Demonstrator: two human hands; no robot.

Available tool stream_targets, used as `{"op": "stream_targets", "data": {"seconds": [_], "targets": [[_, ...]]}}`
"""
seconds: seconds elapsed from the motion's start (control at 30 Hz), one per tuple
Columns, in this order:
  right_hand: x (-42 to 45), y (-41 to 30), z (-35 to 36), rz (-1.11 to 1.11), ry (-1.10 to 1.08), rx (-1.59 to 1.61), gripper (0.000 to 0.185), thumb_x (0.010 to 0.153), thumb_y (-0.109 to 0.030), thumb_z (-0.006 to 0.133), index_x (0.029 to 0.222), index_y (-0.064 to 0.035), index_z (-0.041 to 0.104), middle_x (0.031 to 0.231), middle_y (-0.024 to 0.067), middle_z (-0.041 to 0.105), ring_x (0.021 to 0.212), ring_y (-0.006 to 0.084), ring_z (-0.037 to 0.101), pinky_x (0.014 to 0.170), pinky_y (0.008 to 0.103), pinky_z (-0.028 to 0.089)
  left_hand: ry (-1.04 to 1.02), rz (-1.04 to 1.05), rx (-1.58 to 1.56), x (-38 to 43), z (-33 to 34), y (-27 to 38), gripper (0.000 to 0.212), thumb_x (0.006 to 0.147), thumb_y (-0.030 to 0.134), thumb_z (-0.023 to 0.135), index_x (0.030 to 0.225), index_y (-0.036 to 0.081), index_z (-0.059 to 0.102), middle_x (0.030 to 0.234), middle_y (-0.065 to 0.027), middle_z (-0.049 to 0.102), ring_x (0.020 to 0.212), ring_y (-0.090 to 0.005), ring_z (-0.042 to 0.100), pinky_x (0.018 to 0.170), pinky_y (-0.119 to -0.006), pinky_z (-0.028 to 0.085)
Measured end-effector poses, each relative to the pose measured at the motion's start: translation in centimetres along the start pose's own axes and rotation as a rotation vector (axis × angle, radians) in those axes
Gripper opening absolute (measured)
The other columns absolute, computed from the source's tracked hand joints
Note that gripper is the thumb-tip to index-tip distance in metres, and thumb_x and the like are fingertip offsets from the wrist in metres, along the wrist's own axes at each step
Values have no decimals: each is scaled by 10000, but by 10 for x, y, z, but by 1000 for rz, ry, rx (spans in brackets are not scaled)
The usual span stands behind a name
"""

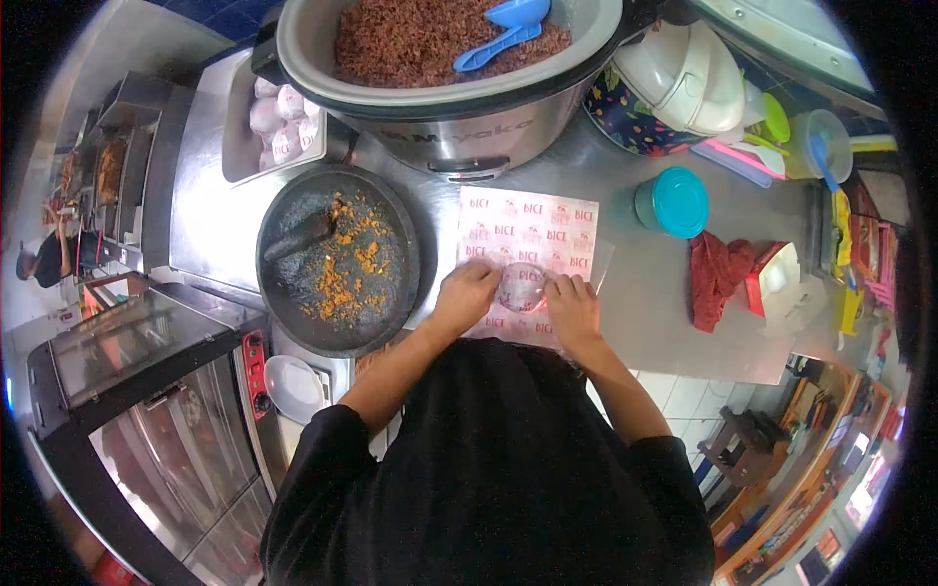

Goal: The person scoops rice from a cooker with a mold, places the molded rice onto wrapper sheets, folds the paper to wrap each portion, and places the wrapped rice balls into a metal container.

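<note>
My left hand [467, 294] and my right hand [573, 308] are close together at the front of the steel counter. Between them is a small round item [522, 287] with the same red print as the paper below. Whether it is a paper-wrapped parcel or a clear bowl, I cannot tell. Fingers of both hands are pinched at its two sides. Underneath lies a stack of white wrapping paper [527, 223] printed in red. Left of the paper is a stone mortar [410, 271] holding orange-brown crumbs [344, 275] and a stone pestle [297, 238].
Behind stands a Miyako rice cooker [454, 135] with reddish-brown rice [410, 44] and a blue ladle [498, 47]. A metal tray [234, 139] holds several wrapped balls [286, 121]. To the right are a teal-lidded tub [681, 201], a red cloth [714, 282] and an opened carton [777, 271].
</note>
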State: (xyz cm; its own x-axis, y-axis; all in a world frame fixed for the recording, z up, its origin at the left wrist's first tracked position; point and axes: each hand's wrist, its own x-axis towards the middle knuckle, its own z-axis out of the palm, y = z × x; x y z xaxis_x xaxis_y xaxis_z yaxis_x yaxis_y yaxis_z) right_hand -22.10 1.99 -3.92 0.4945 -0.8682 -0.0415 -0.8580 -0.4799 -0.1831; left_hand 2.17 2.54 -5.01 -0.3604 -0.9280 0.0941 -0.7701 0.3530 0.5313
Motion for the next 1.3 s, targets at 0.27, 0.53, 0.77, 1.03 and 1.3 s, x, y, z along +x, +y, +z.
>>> {"op": "stream_targets", "data": {"seconds": [0.27, 0.53, 0.77, 1.03, 1.3], "targets": [[-18, 19, 18, -162, 138, -5, 337, 847, -210, 673, 1132, -32, 693, 991, 46, 625, 952, 206, 608, 851, 376, 517, -10, 239, -1, -13, -4, -3, 447, 811, 91, 684, 1235, -41, 628, 1176, -169, 594, 1041, -355, 600, 934, -452, 519], [-21, 18, 10, -156, -45, 138, 579, 860, -349, 687, 1300, 20, 616, 1168, 126, 634, 1076, 305, 595, 988, 429, 476, 65, 239, -39, -20, 23, -15, 337, 831, 71, 689, 1147, -41, 661, 1103, -171, 621, 1008, -366, 622, 882, -450, 536], [-5, 0, 35, 593, 13, 1037, 519, 921, -258, 592, 1384, -25, 565, 1249, 131, 629, 1119, 338, 600, 950, 465, 501, 126, -280, -419, 11, 4, 39, 176, 923, 73, 674, 1075, -9, 708, 1061, -180, 678, 963, -376, 640, 849, -446, 537], [31, -46, -83, 776, -27, 2211, 521, 1025, -504, 481, 1385, -134, 556, 1259, 75, 652, 1099, 237, 633, 872, 421, 535, 258, 431, 35, 9, -80, 64, 366, 804, 109, 662, 1157, 26, 707, 1207, -128, 653, 1006, -280, 619, 879, -409, 507], [19, -96, -99, 807, 81, 1959, 616, 941, -668, 508, 1259, -150, 612, 1081, 43, 696, 905, 180, 672, 722, 340, 567, 558, 442, 154, -19, -99, 70, 239, 844, 215, 672, 1061, 167, 762, 1091, 21, 712, 1063, -183, 637, 911, -412, 455]]}}
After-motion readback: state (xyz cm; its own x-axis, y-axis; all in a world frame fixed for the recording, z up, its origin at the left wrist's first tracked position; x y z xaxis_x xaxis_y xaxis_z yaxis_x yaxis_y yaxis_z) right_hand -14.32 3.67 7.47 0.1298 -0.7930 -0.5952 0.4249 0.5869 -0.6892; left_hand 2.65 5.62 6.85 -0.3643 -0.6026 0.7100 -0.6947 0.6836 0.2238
